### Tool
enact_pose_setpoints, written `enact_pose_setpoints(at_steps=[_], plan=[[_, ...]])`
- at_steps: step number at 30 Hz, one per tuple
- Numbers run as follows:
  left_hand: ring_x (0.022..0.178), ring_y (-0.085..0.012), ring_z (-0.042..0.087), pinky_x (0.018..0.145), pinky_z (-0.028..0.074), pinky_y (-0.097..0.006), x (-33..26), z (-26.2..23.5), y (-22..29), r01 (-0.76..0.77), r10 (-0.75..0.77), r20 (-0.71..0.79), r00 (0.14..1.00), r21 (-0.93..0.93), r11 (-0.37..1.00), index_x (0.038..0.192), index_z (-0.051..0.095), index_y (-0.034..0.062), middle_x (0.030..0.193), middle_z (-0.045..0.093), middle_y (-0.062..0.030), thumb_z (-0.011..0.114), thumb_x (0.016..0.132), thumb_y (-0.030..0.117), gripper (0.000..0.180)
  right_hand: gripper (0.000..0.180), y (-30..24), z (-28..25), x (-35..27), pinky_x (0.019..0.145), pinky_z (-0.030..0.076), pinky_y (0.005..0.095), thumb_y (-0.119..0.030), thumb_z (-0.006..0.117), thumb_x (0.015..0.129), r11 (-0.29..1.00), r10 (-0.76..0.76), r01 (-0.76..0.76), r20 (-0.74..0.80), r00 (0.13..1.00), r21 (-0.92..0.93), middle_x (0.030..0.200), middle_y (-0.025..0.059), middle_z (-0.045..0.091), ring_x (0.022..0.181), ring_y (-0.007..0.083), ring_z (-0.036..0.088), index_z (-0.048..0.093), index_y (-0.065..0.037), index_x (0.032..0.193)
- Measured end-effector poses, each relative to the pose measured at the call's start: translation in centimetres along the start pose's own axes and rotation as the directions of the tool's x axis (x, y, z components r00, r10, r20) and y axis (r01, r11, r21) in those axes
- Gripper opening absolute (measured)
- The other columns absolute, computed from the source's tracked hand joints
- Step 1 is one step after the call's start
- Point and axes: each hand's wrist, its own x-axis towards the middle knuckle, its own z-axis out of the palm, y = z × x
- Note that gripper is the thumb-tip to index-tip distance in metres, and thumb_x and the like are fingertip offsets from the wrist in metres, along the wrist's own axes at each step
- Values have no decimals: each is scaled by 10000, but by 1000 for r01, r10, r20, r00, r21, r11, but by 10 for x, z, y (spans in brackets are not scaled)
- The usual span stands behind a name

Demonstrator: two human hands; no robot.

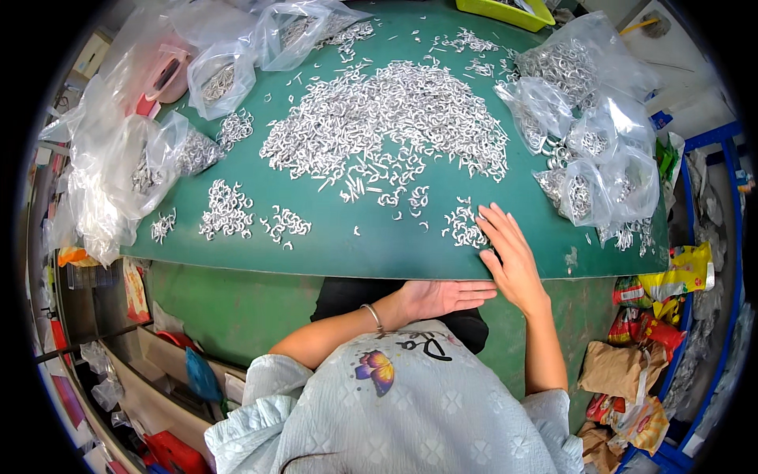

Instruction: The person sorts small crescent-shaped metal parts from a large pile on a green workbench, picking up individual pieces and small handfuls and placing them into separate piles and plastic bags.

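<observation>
The person's right hand (513,257) reaches over the near edge of the green bench (395,257), its fingers extended and slightly bent at the right side of a small pile of curved silver pieces (464,227). It is not clenched; whether the fingertips touch the pile cannot be told. The left hand (446,299) lies flat and released, palm up, just off the near edge, its fingers pointing right toward the right hand's wrist. A bracelet (373,317) circles the left wrist.

Farther back, at the middle of the bench, spreads a large heap of similar silver pieces (339,130), with some straight ones at its near side. Three smaller piles (226,210) lie near and to the left. Clear plastic bags (584,189) holding silver pieces crowd the right side; more plastic bags (106,186) and a pink container (178,79) stand far left. A yellow-green tray (505,13) sits at the far edge.
</observation>
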Motion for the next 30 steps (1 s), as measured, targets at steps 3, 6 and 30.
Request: enact_pose_setpoints(at_steps=[3, 6, 30], plan=[[1434, -410, 255, 1166, 263, -476, 0, 1, 0, -3, 3, -3, 1000, 18, 1000, 1508, 238, 35, 1537, 235, -293, 349, 978, 578, 767, 424, -7, 2, -1, 1133, 281, 494, -115, 663, 851, 997, 9, 2, -126, 992, 83, 1374, 117, 525, 1361, 339, 403, 590, -32, 1259], [1436, -395, 262, 1165, 268, -467, -1, 5, 0, 25, -25, -6, 1000, -7, 1000, 1509, 239, 32, 1538, 239, -287, 344, 982, 573, 763, 295, -8, 6, 19, 1093, 308, 503, -105, 681, 833, 983, -111, 78, -199, 974, -167, 1290, 106, 566, 1304, 339, 456, 665, -63, 1125], [1378, -348, 391, 1133, 326, -444, -10, -18, -10, -67, 71, -78, 994, 55, 996, 1449, 355, 1, 1501, 359, -240, 355, 1024, 459, 625, 139, -49, 13, 83, 756, 459, 353, 5, 716, 772, 991, -23, 41, -135, 991, 128, 797, 90, 633, 757, 251, 602, 629, -6, 879]])
